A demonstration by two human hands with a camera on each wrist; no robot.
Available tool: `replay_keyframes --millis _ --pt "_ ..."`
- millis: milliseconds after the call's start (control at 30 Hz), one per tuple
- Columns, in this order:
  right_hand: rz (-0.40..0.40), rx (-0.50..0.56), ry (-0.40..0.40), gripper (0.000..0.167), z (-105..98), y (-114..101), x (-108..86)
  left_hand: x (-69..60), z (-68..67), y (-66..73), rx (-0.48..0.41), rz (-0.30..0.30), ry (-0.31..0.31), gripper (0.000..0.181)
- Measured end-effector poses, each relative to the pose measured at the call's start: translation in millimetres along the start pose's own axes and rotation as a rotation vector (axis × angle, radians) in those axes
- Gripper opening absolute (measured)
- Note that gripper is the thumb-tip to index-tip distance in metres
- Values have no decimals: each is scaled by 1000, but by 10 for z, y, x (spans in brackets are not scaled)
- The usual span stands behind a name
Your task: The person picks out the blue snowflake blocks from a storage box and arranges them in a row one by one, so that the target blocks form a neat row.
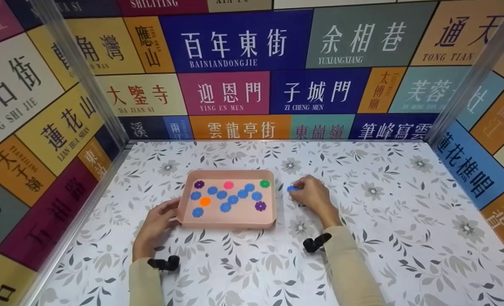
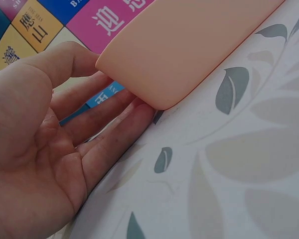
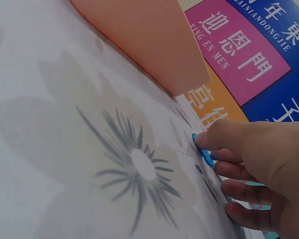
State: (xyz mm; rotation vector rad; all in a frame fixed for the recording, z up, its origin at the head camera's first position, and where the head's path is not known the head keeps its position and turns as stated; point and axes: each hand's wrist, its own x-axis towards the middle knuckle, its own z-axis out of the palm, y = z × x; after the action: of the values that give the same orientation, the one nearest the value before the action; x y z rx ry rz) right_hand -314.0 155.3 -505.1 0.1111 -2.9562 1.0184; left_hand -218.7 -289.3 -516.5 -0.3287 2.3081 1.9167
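A pink tray (image 1: 230, 222) holds several small flower-shaped pieces, most of them blue, with purple, orange, pink and green ones among them. My left hand (image 1: 156, 225) is at the tray's left side, its fingertips touching the outer wall; in the left wrist view the fingers (image 2: 109, 119) lie against the tray's corner (image 2: 159, 74). To the right of the tray, my right hand (image 1: 315, 197) pinches a blue piece (image 1: 292, 188) between thumb and fingers, just above or at the table. The right wrist view shows this blue piece (image 3: 203, 150) edge-on at the fingertips.
A white table cover (image 1: 243, 263) with grey leaves and flowers lies under everything. Coloured panels with lettering (image 1: 235, 46) stand behind and at both sides, with clear posts (image 1: 460, 85) at the corners. The tray's wall (image 3: 154, 45) is near my right hand.
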Motion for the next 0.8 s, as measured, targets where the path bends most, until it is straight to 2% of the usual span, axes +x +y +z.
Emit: replay_keyframes --millis 233,467,600,800 --pt "-31 52 -15 40 -45 -45 -6 2 4 18 8 -60 6 48" --pt "-59 175 -47 42 -118 -209 -33 3 16 40 -5 -54 5 49" --pt "-104 226 -51 38 -109 -332 -70 -1 20 42 0 -54 4 49" --pt "-195 227 -62 38 -41 -470 -99 -6 25 43 -10 -68 6 48"
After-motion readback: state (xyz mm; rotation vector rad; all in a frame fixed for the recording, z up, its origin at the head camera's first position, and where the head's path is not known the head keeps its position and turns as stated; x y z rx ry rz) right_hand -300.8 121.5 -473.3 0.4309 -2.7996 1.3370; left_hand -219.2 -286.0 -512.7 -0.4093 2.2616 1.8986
